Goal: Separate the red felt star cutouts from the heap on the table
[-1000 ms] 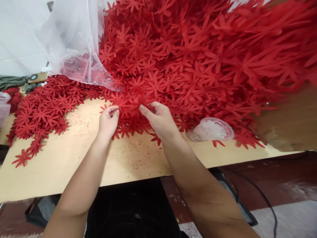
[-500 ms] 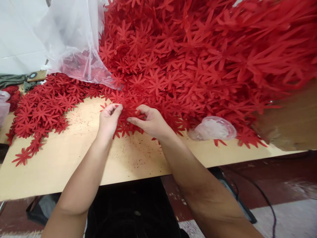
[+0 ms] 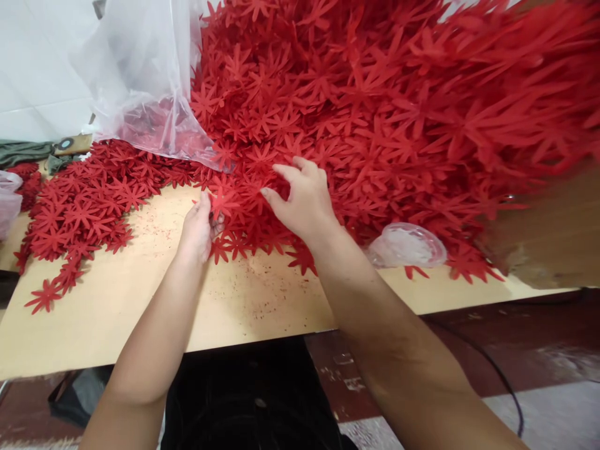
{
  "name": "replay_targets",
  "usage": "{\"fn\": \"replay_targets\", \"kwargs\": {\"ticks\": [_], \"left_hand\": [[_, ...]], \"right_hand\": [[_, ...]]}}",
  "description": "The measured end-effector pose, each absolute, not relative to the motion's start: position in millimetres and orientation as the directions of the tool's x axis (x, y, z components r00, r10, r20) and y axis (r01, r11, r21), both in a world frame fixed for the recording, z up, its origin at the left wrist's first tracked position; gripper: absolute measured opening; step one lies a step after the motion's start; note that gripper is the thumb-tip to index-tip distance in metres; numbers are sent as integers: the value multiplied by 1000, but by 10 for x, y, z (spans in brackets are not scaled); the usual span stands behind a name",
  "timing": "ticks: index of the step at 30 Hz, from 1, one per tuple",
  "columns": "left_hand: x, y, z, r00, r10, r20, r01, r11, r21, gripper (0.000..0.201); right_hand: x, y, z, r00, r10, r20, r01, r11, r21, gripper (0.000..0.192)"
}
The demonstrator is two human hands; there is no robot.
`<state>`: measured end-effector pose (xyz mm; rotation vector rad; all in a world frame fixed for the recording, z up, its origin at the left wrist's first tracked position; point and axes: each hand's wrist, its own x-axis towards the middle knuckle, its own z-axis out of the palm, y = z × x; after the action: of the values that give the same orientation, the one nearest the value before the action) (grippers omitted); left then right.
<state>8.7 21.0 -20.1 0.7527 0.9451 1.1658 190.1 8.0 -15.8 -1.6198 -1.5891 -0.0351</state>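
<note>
A huge heap of red flower-shaped cutouts (image 3: 375, 106) covers the back and right of a tan table (image 3: 140, 300). My left hand (image 3: 197, 226) pinches one red flower cutout (image 3: 223, 201) at the heap's near edge. My right hand (image 3: 302, 200) lies on the heap just right of it, fingers spread and curled into the cutouts, with nothing clearly gripped.
A thin layer of red cutouts (image 3: 79, 206) spreads at the left. A clear plastic bag (image 3: 140, 81) stands at the back left, a crumpled clear bag (image 3: 407, 245) lies at the right. A dark cable (image 3: 497, 375) runs on the floor.
My right hand has let go near the left hand and reached up and right into the heap. My left hand now holds a single cutout upright.
</note>
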Motion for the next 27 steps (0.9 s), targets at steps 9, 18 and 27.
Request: {"fn": "replay_targets", "kwargs": {"ticks": [9,18,27], "left_hand": [[128,141,-194,193,969,-154,-294,207,933,47],[172,121,-222,283,959,5,-306,85,948,27],[179,153,-209,164,986,-25,-244,65,967,18]], "right_hand": [[1363,-165,-132,35,952,304,446,258,-857,19],[1436,-142,-236,78,968,238,92,231,-969,20],[1454,-161,-174,77,983,164,-70,170,-983,45]]}}
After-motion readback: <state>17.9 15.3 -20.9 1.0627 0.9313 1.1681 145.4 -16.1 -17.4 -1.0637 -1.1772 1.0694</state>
